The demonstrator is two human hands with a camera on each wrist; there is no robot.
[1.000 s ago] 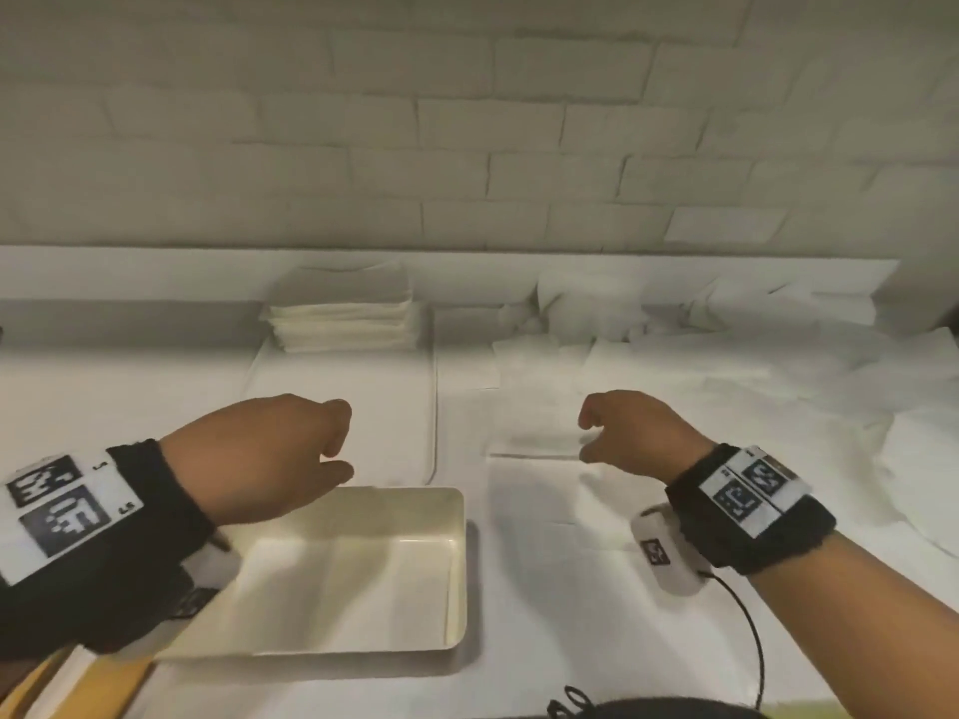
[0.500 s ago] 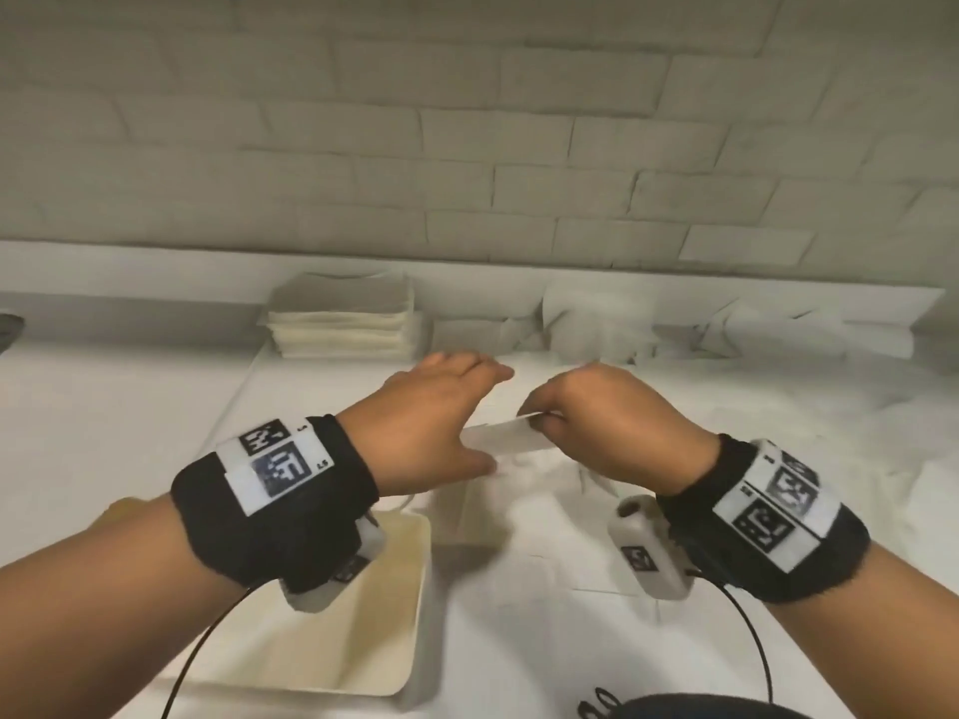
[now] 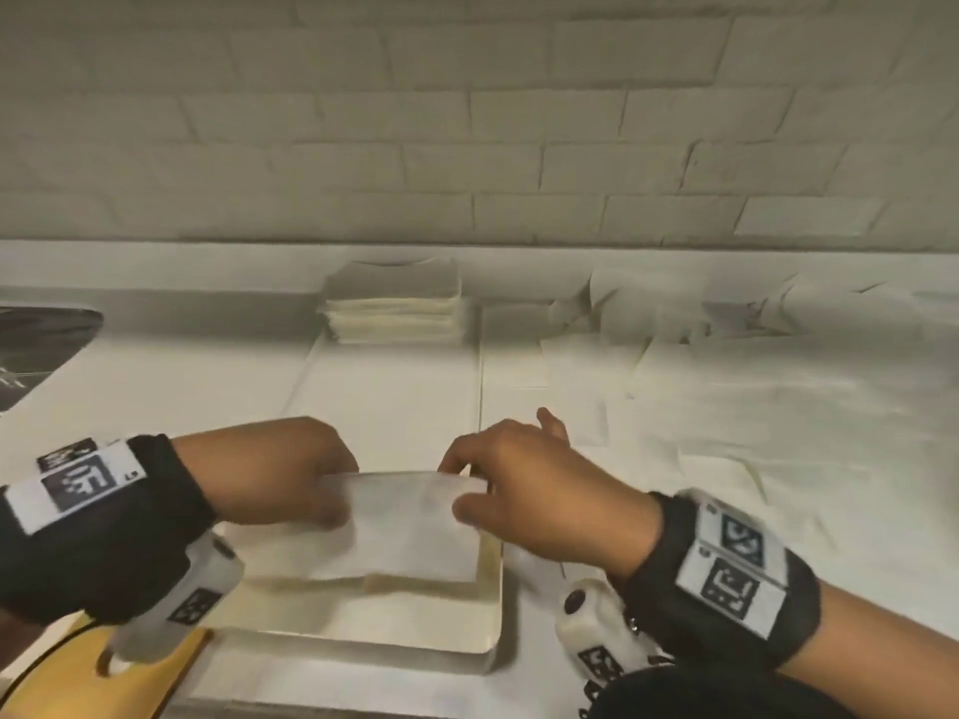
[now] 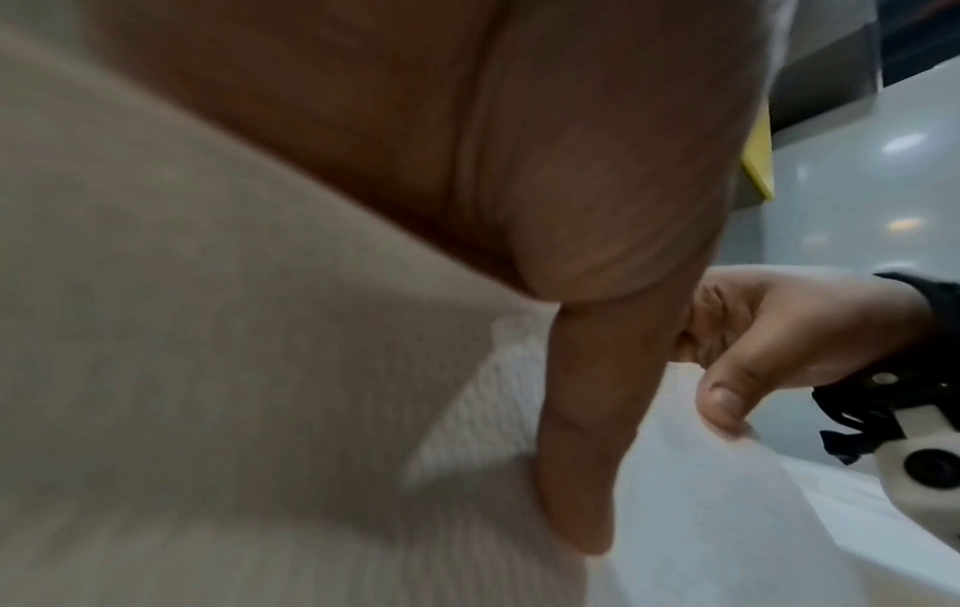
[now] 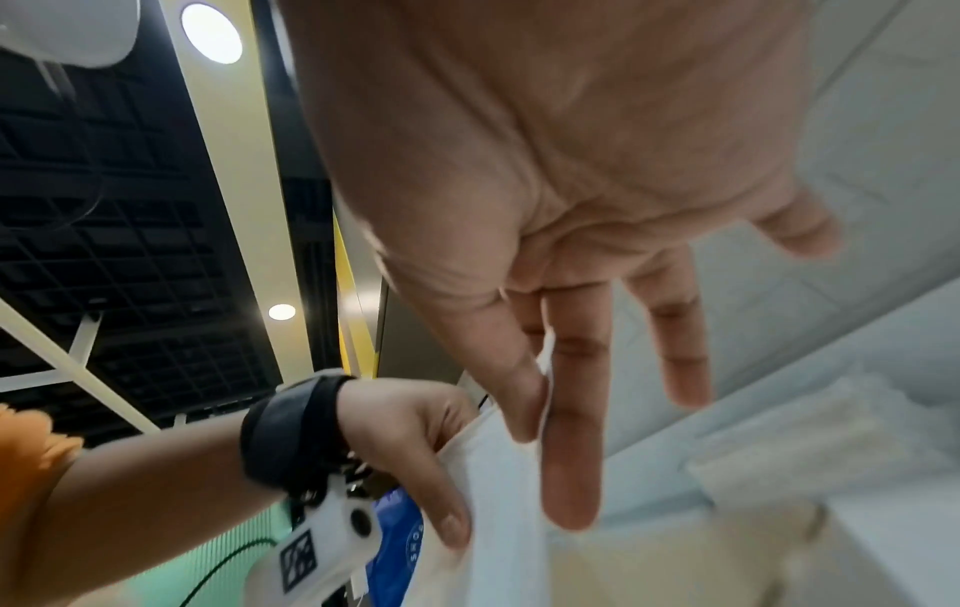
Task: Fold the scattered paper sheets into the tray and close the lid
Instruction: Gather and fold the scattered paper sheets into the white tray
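A white paper sheet [image 3: 410, 526] hangs stretched between both hands, over the far half of the cream tray [image 3: 490, 614]. My left hand [image 3: 337, 495] grips the sheet's left edge, with the thumb on the near face. My right hand [image 3: 459, 487] pinches the right edge between thumb and index finger; the other fingers stay straight. In the right wrist view the right hand [image 5: 540, 415] pinches the paper sheet [image 5: 499, 513], and the left hand [image 5: 410, 447] holds the opposite edge. The left wrist view shows the paper sheet [image 4: 701, 513] and the right hand [image 4: 738, 394]. No lid can be made out.
A stack of folded sheets [image 3: 394, 308] sits at the back against the brick wall. Several loose sheets [image 3: 726, 407] cover the counter to the right. A dark object [image 3: 36, 350] lies at far left. A yellow surface [image 3: 52, 677] shows at the near left corner.
The right hand lifted a sheet off the counter and the left hand took its other edge. Both hands have come back towards me, and the sheet now spreads over the tray.
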